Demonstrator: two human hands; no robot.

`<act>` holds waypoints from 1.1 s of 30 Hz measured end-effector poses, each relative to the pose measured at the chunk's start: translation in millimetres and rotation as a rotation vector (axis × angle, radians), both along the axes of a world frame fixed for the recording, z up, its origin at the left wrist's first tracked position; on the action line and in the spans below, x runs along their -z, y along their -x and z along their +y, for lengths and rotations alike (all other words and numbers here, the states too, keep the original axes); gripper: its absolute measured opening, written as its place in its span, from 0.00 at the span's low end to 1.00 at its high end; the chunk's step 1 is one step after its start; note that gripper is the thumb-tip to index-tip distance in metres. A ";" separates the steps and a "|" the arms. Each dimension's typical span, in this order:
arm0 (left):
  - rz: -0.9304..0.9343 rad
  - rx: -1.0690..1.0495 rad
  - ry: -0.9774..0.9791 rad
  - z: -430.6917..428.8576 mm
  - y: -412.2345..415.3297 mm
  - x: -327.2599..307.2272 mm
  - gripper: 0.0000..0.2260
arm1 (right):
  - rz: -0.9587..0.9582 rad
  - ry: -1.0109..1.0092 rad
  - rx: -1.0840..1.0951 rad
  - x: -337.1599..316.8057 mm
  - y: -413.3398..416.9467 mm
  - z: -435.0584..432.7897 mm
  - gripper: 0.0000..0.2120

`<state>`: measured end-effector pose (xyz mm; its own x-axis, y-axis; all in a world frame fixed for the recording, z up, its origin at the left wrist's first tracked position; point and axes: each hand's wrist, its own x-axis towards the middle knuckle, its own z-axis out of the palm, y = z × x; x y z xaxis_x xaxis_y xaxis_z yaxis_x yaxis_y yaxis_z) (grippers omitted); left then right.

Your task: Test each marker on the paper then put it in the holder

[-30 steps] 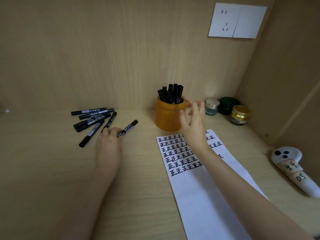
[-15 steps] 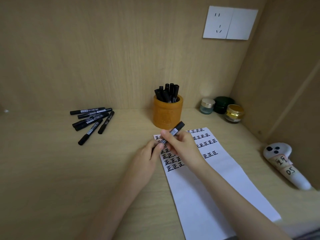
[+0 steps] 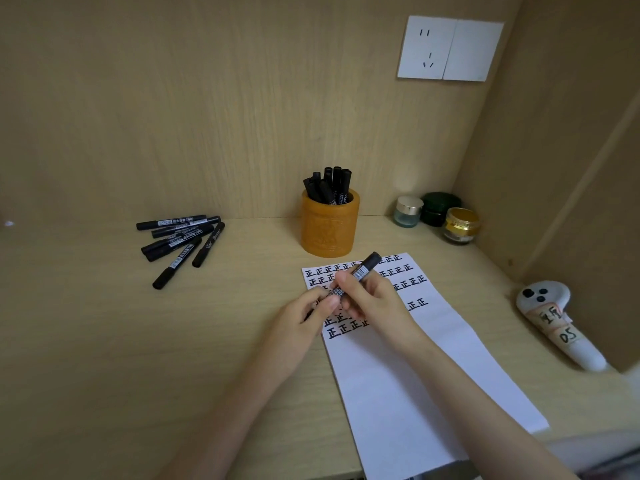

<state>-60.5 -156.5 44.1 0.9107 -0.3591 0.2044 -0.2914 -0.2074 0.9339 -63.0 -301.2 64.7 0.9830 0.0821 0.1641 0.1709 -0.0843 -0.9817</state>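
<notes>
Task is partway done. The holder (image 3: 329, 225) stands at the back of the tabletop (image 3: 104, 341), just behind the far edge of the paper (image 3: 415, 375). It is packed with stowed markers (image 3: 330, 187), black, upright or leaning, and these are judged as already tested. The exact count is unclear because they overlap. The far part of the paper carries rows of inked test marks and the near part is blank, so there is plenty of room left.

One marker (image 3: 363, 270) is in work. It is held tilted just above the marked part of the paper, far end pointing toward the holder. The right hand (image 3: 377, 303) has its grip clamped round the barrel, thumb and fingers curled on it. The left hand (image 3: 301, 317) has its grip pinched on the near end. Fingers hide that end, so it cannot be told whether the cap is on or off. It looks like the uncapping step, with no tip seen on the paper. This marker counts as neither tested nor stowed.

Left to do: the loose markers (image 3: 180, 237), about six, lie in a heap on the tabletop well left of the holder, with no hand near them. They look capped. Each needs a test stroke and then the holder. Rough call is around halfway, maybe a little past.
</notes>
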 end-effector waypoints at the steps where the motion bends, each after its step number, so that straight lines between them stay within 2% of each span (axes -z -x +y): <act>1: 0.010 0.009 0.020 0.9 0.1 0.0 0.09 | -0.006 0.000 -0.005 -0.5 1.0 -0.5 0.12; 6: -0.029 0.028 -0.069 -1.1 1.9 2.4 0.10 | 0.014 -0.075 0.114 -1.9 3.8 -7.4 0.12; 9: 0.011 -0.011 -0.063 1.5 -0.1 10.1 0.10 | 0.054 -0.168 0.257 -5.5 0.9 -28.9 0.10; 13: -0.003 0.002 -0.046 6.6 0.2 15.0 0.10 | 0.024 -0.247 0.317 -6.0 -3.5 -71.6 0.09; 15: -0.011 -0.018 -0.021 6.6 -0.2 14.8 0.11 | -0.012 -0.247 0.392 -2.3 -6.0 -89.1 0.13; 16: -0.014 -0.039 -0.007 6.4 -0.3 14.2 0.12 | -0.011 -0.241 0.447 0.1 -6.9 -96.5 0.14; 19: -0.024 -0.081 0.008 5.8 -1.5 11.5 0.11 | 0.074 -0.219 0.572 8.9 -6.8 -113.1 0.05; 28: -0.030 -0.098 -0.097 7.2 -6.7 24.0 0.08 | 0.132 0.082 0.676 19.3 -8.5 -123.9 0.19; 33: -0.032 -0.107 -0.125 7.3 -7.8 26.0 0.08 | 0.129 0.092 0.752 25.7 -8.9 -122.8 0.15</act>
